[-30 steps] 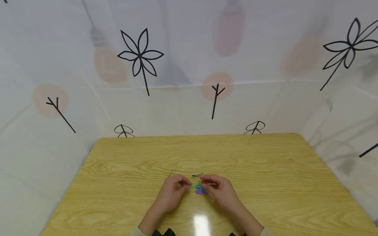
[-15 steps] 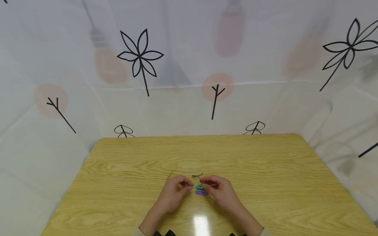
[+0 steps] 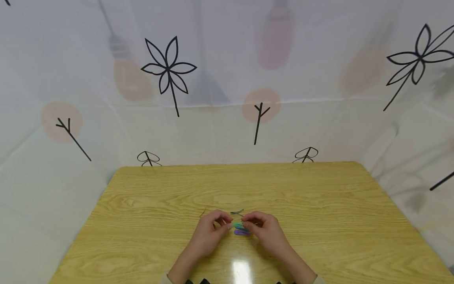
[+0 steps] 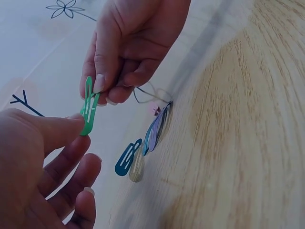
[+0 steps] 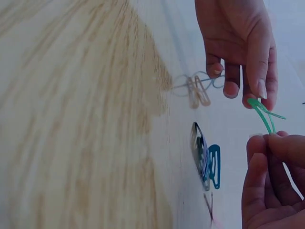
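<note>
A green snap hair clip (image 4: 86,125) is held between my two hands above the table. My left hand (image 3: 207,234) pinches its wide end between thumb and index finger, the other fingers loosely bent in the left wrist view. At the narrow end, my right hand (image 3: 267,232) grips with thumb and fingertips. The right wrist view shows the two arms of this green clip (image 5: 255,103) spread apart. Just below the hands on the table lie a blue snap clip (image 3: 242,228) and a purple snap clip (image 3: 242,232); the right fingers partly cover the blue one.
Beyond the hands lies a dark snap clip (image 3: 237,212). An orange-brown clip (image 3: 203,212) is left of it, near the left knuckles. The wooden table (image 3: 142,189) reaches back to a printed white cloth (image 3: 213,130).
My left hand has edged right, bringing the green clip closer to the right fingertips and over the blue clip. The right hand has barely moved, and the clips on the table stay put.
</note>
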Motion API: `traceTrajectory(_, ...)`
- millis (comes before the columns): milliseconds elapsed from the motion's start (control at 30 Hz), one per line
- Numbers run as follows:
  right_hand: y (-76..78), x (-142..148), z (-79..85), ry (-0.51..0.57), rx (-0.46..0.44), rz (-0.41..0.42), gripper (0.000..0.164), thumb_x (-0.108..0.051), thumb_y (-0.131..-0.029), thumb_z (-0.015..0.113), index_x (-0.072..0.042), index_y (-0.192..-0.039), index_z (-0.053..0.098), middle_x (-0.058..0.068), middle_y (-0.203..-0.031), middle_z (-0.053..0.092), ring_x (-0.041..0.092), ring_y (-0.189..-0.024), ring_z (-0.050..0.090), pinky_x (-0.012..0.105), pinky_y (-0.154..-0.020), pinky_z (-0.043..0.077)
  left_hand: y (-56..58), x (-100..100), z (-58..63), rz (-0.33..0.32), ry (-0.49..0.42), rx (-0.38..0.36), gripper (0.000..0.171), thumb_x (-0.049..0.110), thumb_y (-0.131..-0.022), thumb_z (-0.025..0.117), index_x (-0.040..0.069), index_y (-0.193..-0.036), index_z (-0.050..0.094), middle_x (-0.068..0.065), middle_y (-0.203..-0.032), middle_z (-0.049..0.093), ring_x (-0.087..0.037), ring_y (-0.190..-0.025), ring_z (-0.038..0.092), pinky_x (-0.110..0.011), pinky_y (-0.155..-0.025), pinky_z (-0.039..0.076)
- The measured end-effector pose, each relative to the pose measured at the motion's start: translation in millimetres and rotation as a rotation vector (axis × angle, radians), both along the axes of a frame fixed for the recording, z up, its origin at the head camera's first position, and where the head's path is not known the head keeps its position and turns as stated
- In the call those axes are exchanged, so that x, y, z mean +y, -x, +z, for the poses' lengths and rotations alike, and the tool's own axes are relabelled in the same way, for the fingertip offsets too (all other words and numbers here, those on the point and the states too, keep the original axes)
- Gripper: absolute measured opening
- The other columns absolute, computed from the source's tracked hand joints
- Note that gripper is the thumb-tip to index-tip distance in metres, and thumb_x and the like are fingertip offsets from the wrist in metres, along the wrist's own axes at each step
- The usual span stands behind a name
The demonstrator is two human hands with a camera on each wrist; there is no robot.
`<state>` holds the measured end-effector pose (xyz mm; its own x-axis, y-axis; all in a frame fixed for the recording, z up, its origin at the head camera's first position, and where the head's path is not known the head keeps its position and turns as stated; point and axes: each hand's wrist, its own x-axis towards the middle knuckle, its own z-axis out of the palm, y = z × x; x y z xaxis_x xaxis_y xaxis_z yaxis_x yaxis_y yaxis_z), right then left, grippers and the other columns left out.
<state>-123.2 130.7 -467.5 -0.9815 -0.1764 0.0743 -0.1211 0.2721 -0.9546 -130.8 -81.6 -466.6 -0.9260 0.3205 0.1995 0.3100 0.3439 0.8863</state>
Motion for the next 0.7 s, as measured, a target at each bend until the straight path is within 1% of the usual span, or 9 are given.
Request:
traceTrajectory(67,0.1,0.2,-0.6,0.014,-0.01,-0.003,0.01,-0.005,-0.09,0.072,0.0,-0.098,0.072,0.006,-0.092,0.07,0.017,-0.082,0.064,0.024,-0.072,0.052,-0.4,0.3,-0.2,0.004,-0.006,-0.006,0.008,0.016,-0.091,0.073,0.012,-0.098,0.071,0.008,-0.09,0.065,-0.012,-0.085,0.058,-0.025,-0.068,0.045)
traceTrajectory(267,-0.3,0.5,-0.4,0.047,-0.021,0.0,0.01,-0.007,-0.091,0.072,0.0,-0.098,0.073,0.008,-0.094,0.07,0.017,-0.082,0.064,0.025,-0.072,0.052,-0.1,1.8,-2.4,0.011,-0.019,-0.016,0.004,0.017,-0.091,0.074,0.016,-0.094,0.072,0.008,-0.087,0.065,-0.01,-0.082,0.058,-0.024,-0.066,0.046)
traceTrajectory(367,-0.7,0.6,-0.1,0.059,-0.026,0.005,0.011,-0.007,-0.091,0.071,0.0,-0.099,0.072,0.009,-0.095,0.07,0.018,-0.084,0.065,0.025,-0.073,0.053,0.3,2.2,-3.2,0.016,-0.023,-0.017,0.004,0.017,-0.09,0.074,0.015,-0.093,0.072,0.008,-0.086,0.065,-0.009,-0.082,0.058,-0.024,-0.066,0.046)
traceTrajectory(533,-1.6,0.8,-0.3,0.099,-0.037,0.015,0.014,-0.008,-0.094,0.069,0.001,-0.104,0.072,0.012,-0.101,0.071,0.021,-0.09,0.067,0.026,-0.077,0.054,1.1,2.2,-4.6,0.026,-0.018,-0.011,0.004,0.017,-0.091,0.073,0.014,-0.092,0.072,0.008,-0.086,0.065,-0.009,-0.082,0.058,-0.024,-0.066,0.046)
traceTrajectory(633,-2.0,0.8,-0.9,0.118,-0.022,0.027,0.017,-0.012,-0.095,0.068,0.0,-0.108,0.071,0.013,-0.106,0.07,0.021,-0.094,0.068,0.027,-0.081,0.054,1.5,1.8,-5.7,0.027,-0.015,-0.003,0.004,0.017,-0.091,0.073,0.013,-0.092,0.072,0.008,-0.085,0.065,-0.009,-0.082,0.058,-0.024,-0.067,0.046)
traceTrajectory(700,-2.4,0.7,-0.7,0.117,-0.006,0.033,0.02,-0.015,-0.095,0.069,-0.002,-0.11,0.072,0.012,-0.108,0.07,0.019,-0.096,0.068,0.027,-0.083,0.054,1.6,1.6,-5.9,0.027,-0.017,0.001,0.001,0.016,-0.092,0.072,0.015,-0.092,0.072,0.008,-0.084,0.065,-0.009,-0.082,0.058,-0.024,-0.066,0.046)
